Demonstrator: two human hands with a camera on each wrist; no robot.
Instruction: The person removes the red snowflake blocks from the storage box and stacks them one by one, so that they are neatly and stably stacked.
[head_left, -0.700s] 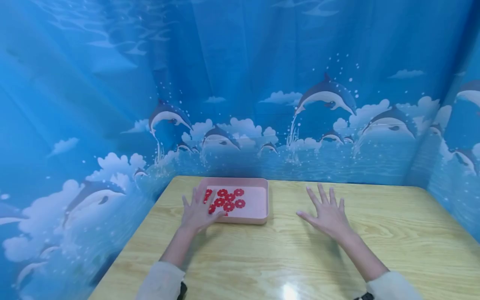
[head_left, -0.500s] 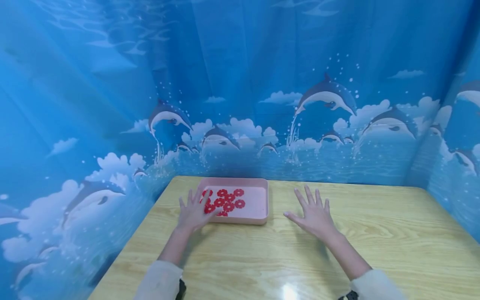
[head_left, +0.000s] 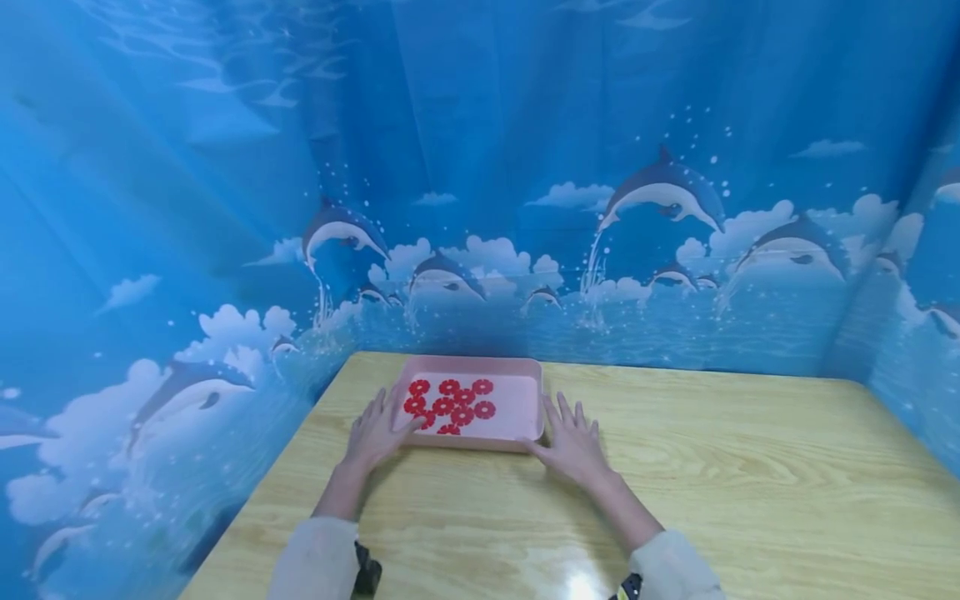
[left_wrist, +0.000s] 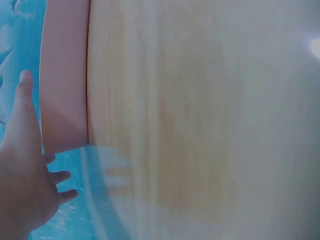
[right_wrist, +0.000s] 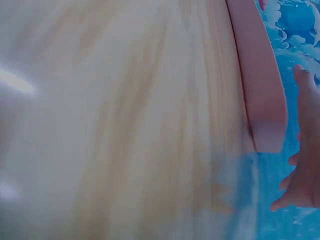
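Note:
A pink tray lies near the far left of the table, with several red scalloped rings on its left and middle part. At the tray's left end is the left hand, fingers spread, thumb over the near left corner. The right hand is at the right end, its fingers extended and thumb by the near right corner. Whether either hand touches the tray is unclear. Both wrist views show the tray's outer wall beside the left hand and the right hand.
The light wooden table extends in front of the tray and to its right. A blue curtain with dolphins and clouds stands behind the table and along its left and right sides.
The right hand has moved left, from over the table to the tray's right end. The left hand has shifted slightly left and nearer, uncovering more rings. The head view has shifted slightly.

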